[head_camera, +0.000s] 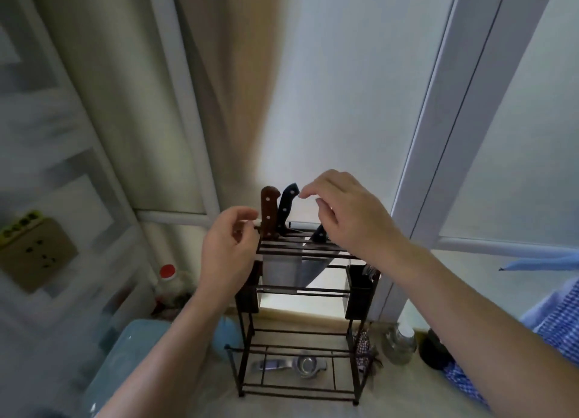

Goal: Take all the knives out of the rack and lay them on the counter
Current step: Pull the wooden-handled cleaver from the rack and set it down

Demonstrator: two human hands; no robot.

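Three knives are standing in the rack on the counter, both empty hands, left hand and right hand, hovering loosely spread; gripping the black handle firmly and lifting straight up seems wise

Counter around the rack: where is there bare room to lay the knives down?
Bare counter lies in front of the rack, between the two forearms. Left is crowded by a blue container; right by a small jar, a dark object and checked cloth. A metal utensil sits under the rack.
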